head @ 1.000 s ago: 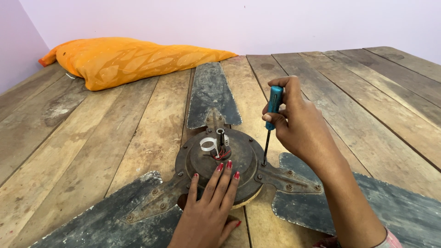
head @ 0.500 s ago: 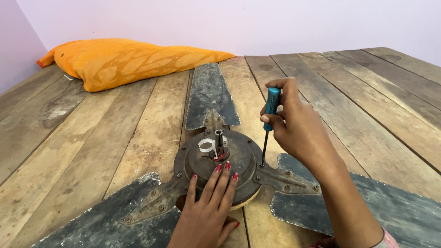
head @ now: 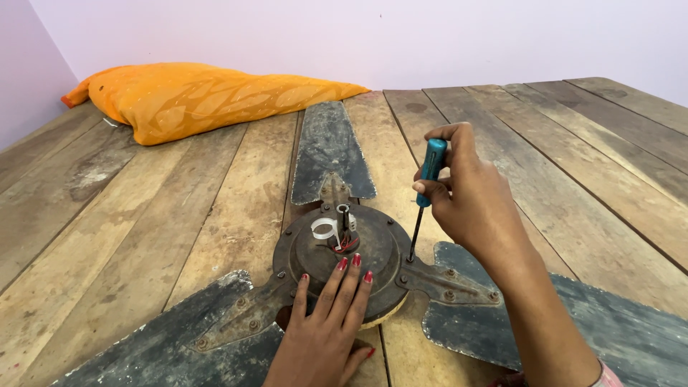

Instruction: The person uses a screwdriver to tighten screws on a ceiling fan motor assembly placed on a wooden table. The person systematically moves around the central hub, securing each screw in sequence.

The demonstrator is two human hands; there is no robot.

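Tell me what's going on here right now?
A person is working on an old ceiling fan lying on a plank table. The right hand holds a teal-handled screwdriver upright, its tip at a screw on the right rim of the round motor housing. The left hand lies flat on the housing, fingers spread, pressing it down. Three dark, worn blades stick out from the hub. An orange pillow lies at the far left, against the wall.
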